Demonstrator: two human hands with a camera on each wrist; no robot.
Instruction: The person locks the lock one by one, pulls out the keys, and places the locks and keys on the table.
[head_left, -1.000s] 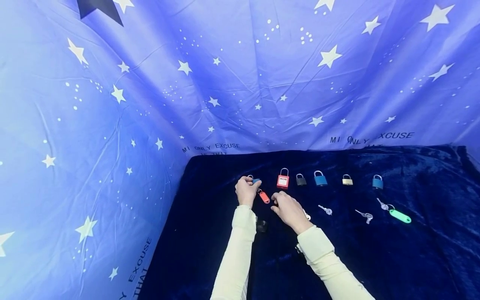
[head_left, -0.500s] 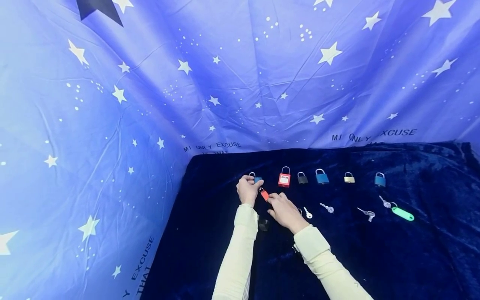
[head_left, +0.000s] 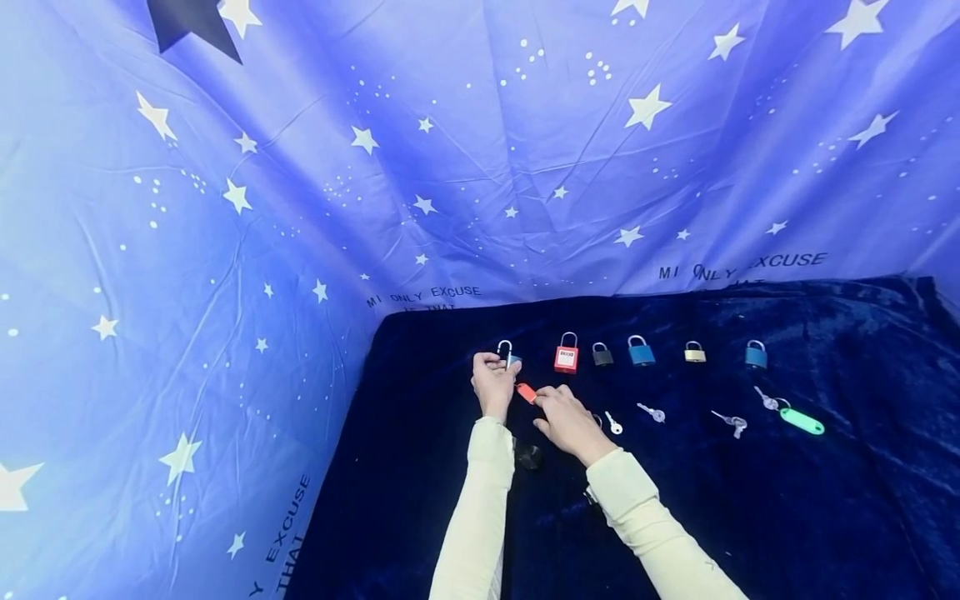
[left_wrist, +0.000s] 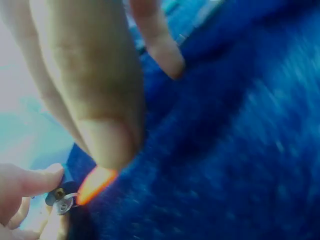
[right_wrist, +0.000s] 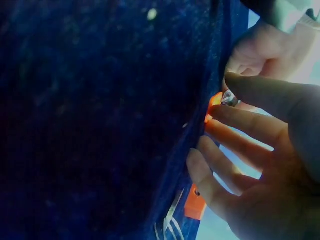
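Observation:
My left hand (head_left: 493, 385) holds a small blue padlock (head_left: 513, 362) between thumb and fingers at the left end of the row. Its silver shackle (head_left: 505, 343) stands up above the body. In the left wrist view a key (left_wrist: 62, 206) sits at the padlock's keyhole, with an orange tag (left_wrist: 96, 185) hanging from its ring. My right hand (head_left: 570, 421) reaches in from the right, its straight fingertips touching that orange tag (right_wrist: 215, 102). The right thumb is apart from the tag. Part of the tag is hidden behind the fingers.
On the dark blue cloth stand a red padlock (head_left: 566, 360), a black one (head_left: 602, 356), a blue one (head_left: 641, 353), a brass one (head_left: 694, 353) and another blue one (head_left: 756, 357). Nearer lie loose keys (head_left: 652, 412) and a green-tagged key (head_left: 801, 421). Another orange tag (right_wrist: 195, 204) lies below my right hand.
My right hand has moved left to touch the orange tag, uncovering a loose key. The padlock's shackle now stands higher than before. My left hand keeps its place.

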